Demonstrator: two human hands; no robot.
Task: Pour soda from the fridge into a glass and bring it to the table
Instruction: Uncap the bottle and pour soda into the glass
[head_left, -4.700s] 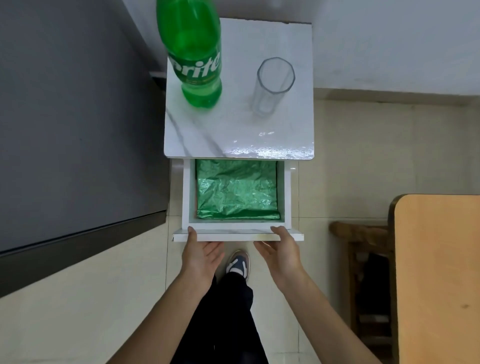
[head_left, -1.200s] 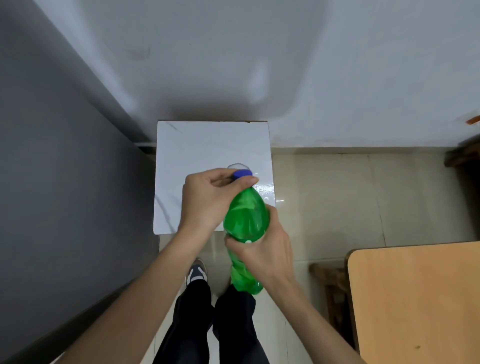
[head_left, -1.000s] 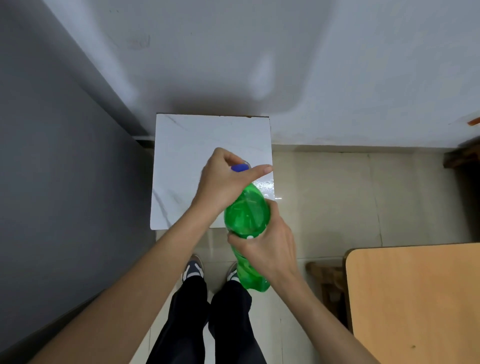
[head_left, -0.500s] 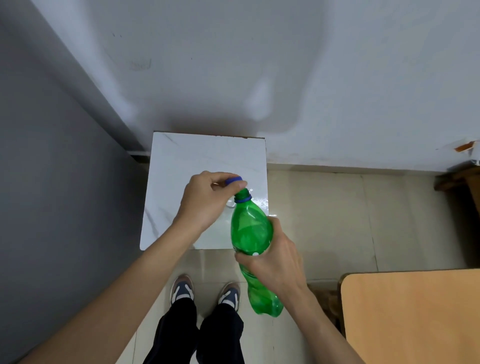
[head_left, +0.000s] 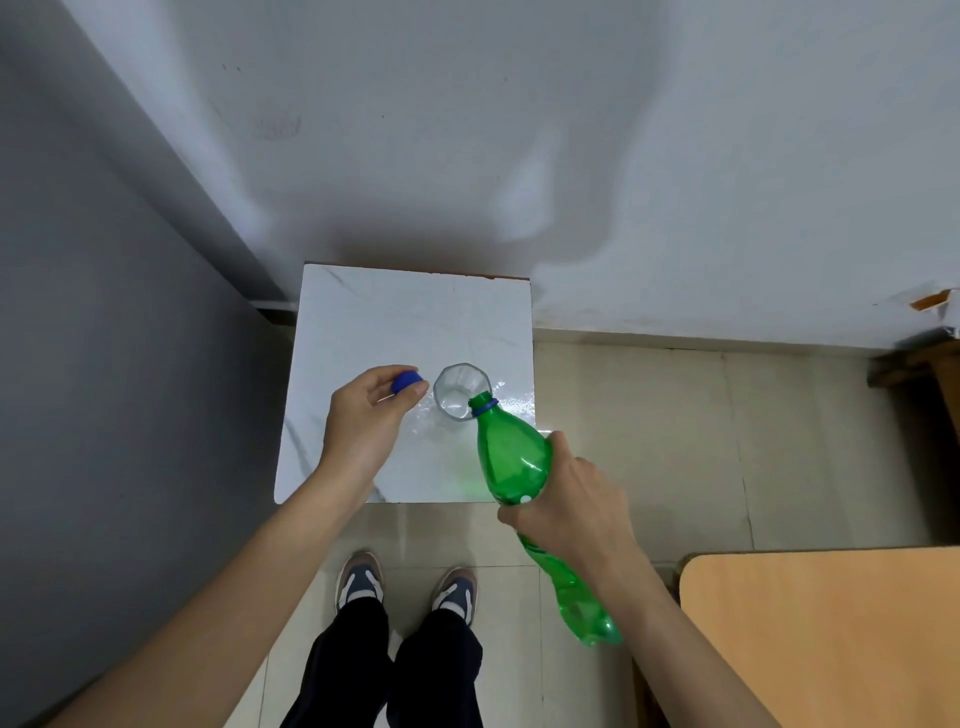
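Green plastic, the bottle (head_left: 511, 457) is clamped in the right hand (head_left: 569, 512), which wraps its middle. It is tilted, base toward the person and low, its open mouth with a blue ring at the near right rim of the glass (head_left: 461, 389). Whether soda is running out cannot be told; the glass looks clear.

The glass stands upright on the white marble stand (head_left: 363, 332), near its right edge, with a wet-looking glare on the top around it. The left hand (head_left: 366, 421) is just left of the glass, apart from it, fingers pinched on the blue cap (head_left: 405, 381). The two hands are apart, the glass between them.

The stand is against a pale wall (head_left: 519, 130), with a dark grey panel (head_left: 104, 338) on its left. Below, on the tile floor (head_left: 675, 441), are two shoes (head_left: 358, 579) and dark trouser legs. The corner of a tan table (head_left: 831, 639) shows at lower right, well apart from the stand.
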